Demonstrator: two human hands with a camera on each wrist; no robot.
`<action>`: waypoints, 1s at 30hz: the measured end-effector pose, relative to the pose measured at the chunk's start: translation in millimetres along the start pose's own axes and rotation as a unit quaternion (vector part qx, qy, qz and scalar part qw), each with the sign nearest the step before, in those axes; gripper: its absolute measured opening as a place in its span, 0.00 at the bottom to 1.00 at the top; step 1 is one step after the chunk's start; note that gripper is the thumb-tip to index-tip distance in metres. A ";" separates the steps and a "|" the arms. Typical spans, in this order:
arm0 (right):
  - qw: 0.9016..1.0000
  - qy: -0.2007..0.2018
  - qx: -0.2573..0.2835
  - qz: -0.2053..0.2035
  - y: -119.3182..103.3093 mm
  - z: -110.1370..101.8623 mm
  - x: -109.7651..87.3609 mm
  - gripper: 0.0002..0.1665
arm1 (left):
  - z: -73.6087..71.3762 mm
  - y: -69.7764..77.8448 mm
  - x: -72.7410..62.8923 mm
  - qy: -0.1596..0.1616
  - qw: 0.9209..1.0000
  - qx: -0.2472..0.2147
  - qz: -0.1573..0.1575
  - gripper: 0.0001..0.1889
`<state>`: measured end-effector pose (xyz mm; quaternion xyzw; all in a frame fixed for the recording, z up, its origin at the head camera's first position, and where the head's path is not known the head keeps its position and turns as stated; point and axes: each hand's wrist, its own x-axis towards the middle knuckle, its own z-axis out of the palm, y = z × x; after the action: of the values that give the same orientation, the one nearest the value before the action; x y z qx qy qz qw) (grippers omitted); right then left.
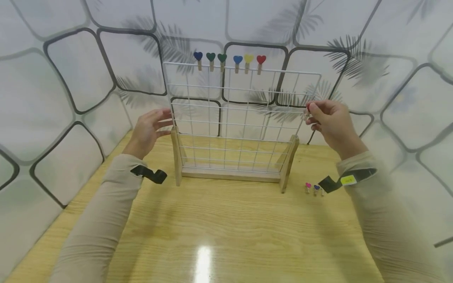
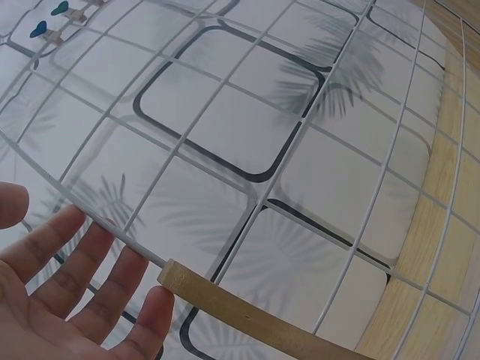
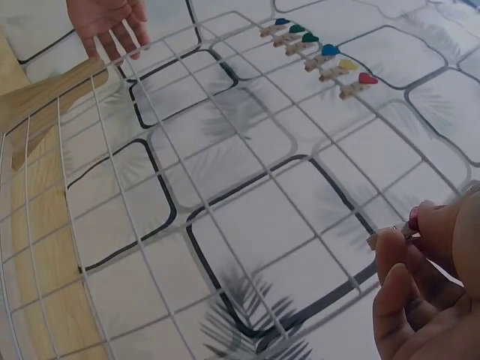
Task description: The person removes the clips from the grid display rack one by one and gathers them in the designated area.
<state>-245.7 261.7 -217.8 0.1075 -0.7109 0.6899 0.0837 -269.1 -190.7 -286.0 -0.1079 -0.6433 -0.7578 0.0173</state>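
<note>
White wire grid rack (image 1: 244, 118) upright on a wooden base, far centre of the light wood table (image 1: 226, 236). Six heart-topped wooden pegs clipped in a row along the top wire — dark blue (image 1: 198, 59), two green (image 1: 211, 59) (image 1: 221, 60), light blue (image 1: 238, 62), yellow (image 1: 248, 61), red (image 1: 260, 62).

Right hand (image 1: 330, 122) raised at the right edge of the rack, about mid-height, thumb and fingers curled and pinching a small red-headed peg (image 1: 308, 107) just beside the outer wire. From the right wrist view, red tip (image 3: 413, 218) and a pale wooden end showing between the fingertips (image 3: 394, 244); touching the wire or not — cannot tell.

Left hand (image 1: 148, 129) at the left edge of the rack, fingers straight and spread, holding nothing. From the left wrist view, fingertips (image 2: 150, 311) touching or just short of the top of the left wooden upright (image 2: 247, 315), grid wires running close past the fingers.

On the table near the right foot of the rack, a few loose pegs lying close together — one pink-headed (image 1: 308, 186), one dark blue-headed (image 1: 316, 188), a third partly hidden by the dark wrist strap (image 1: 329, 184). Matching strap on the left sleeve (image 1: 150, 174). Behind and to both sides, pale wall panels with dark rounded outlines and leaf prints.
</note>
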 end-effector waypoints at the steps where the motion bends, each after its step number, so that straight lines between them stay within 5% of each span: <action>1: 1.000 0.002 -0.002 0.002 4.2 -4.8 -2.2 0.09 | 0.2 0.5 -0.3 0.000 1.000 -0.001 0.001 0.12; 8: 1.000 0.006 -0.010 0.016 35.4 -40.8 -15.6 0.05 | 0.8 1.7 -0.3 0.003 1.000 -0.001 0.007 0.16; 17: 0.993 0.037 -0.093 0.067 88.0 -90.9 -27.8 0.04 | 2.3 1.8 -1.1 0.008 1.000 0.009 0.003 0.12; 22: 0.978 0.016 -0.178 0.105 120.5 -116.3 -39.6 0.09 | 3.4 3.5 -2.1 0.007 1.000 0.025 -0.001 0.19; 27: 0.974 -0.013 -0.191 0.120 152.1 -135.5 -56.7 0.09 | 4.0 3.9 -2.2 0.008 0.999 0.032 -0.003 0.15; 30: 0.967 -0.025 -0.216 0.131 166.6 -143.0 -64.9 0.19 | 4.3 3.8 -1.7 0.011 1.000 0.023 -0.004 0.15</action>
<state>-232.1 411.1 -390.7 0.0096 -0.8530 0.5218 -0.0040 -266.2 -187.3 -281.9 -0.0970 -0.6610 -0.7437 0.0237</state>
